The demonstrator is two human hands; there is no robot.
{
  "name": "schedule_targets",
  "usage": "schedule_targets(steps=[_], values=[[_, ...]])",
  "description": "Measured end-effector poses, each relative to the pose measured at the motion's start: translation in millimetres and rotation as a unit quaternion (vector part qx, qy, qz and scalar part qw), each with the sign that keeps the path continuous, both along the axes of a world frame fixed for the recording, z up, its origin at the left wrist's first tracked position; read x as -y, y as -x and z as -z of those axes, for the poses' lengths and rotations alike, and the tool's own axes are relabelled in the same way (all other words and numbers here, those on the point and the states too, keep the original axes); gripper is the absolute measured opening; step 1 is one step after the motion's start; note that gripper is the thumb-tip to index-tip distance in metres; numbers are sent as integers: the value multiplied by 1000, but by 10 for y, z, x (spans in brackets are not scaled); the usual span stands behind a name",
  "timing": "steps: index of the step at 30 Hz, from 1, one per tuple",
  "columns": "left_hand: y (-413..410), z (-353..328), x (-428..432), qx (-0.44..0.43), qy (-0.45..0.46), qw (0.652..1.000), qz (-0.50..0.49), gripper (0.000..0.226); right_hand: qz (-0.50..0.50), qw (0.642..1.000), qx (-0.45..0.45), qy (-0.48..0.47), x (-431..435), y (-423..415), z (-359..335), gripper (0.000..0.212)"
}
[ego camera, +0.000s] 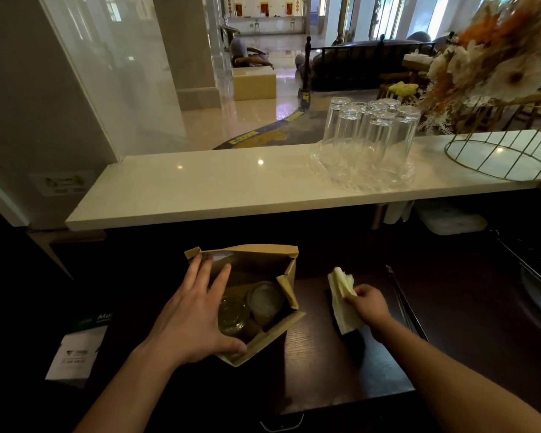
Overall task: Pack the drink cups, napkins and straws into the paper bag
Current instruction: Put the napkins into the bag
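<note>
A brown paper bag (pixel 256 259) stands open on the dark counter in front of me. Two lidded drink cups sit inside it: a yellowish one (pixel 233 315) on the left and a paler one (pixel 264 300) beside it. My left hand (pixel 197 310) rests on the bag's left rim, fingers spread over the opening, thumb on the near edge. To the right of the bag, my right hand (pixel 369 303) pinches a stack of white napkins (pixel 341 300) above a dark holder. I see no straws.
A white stone shelf (pixel 200 189) runs above the counter, carrying a glass tray of several upturned glasses (pixel 369 139) and a wire flower stand (pixel 497 157). Metal tongs (pixel 403 304) lie right of the napkins. A printed white sheet (pixel 75 354) lies at the left.
</note>
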State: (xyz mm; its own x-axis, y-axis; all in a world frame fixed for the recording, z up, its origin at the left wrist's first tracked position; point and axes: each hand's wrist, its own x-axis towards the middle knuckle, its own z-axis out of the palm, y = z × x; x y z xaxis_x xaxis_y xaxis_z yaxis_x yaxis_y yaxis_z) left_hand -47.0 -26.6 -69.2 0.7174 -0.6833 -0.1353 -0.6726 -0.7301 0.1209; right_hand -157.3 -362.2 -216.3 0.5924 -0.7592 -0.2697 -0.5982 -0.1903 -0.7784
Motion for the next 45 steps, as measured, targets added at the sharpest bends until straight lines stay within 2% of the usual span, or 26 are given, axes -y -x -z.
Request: schedule_targets(steps=[5,11,18,22,27,29,32,37,41,45], values=[[-21,44,-18,3,12,1000,1,140,-27,996,90,0,-92,28,-408,5],[-28,84,-42,1,37,999,-4,137,-58,981,187,9,-198,-33,-1043,7],[-22,85,-86,0,58,998,-6,136,-130,961,243,16,-393,-96,-1604,8],[-10,78,-106,-4,66,998,-13,135,-197,945,260,-12,-538,-116,-1869,9],[25,46,-136,-14,57,998,-13,136,-315,929,195,8,-700,-191,-2101,8],[37,32,-138,-20,51,998,-13,137,-375,916,124,71,-778,-255,-2168,8],[64,27,-137,-30,53,998,-14,137,-460,869,10,181,-967,-369,-2202,13],[65,49,-161,-25,57,998,-15,138,-503,811,-65,290,-1356,-600,-2128,25],[61,70,-177,-25,67,997,-13,139,-542,758,-116,344,-1630,-848,-1939,25],[69,98,-187,-25,70,997,-15,139,-538,766,-146,320,-1770,-1067,-1584,22]])
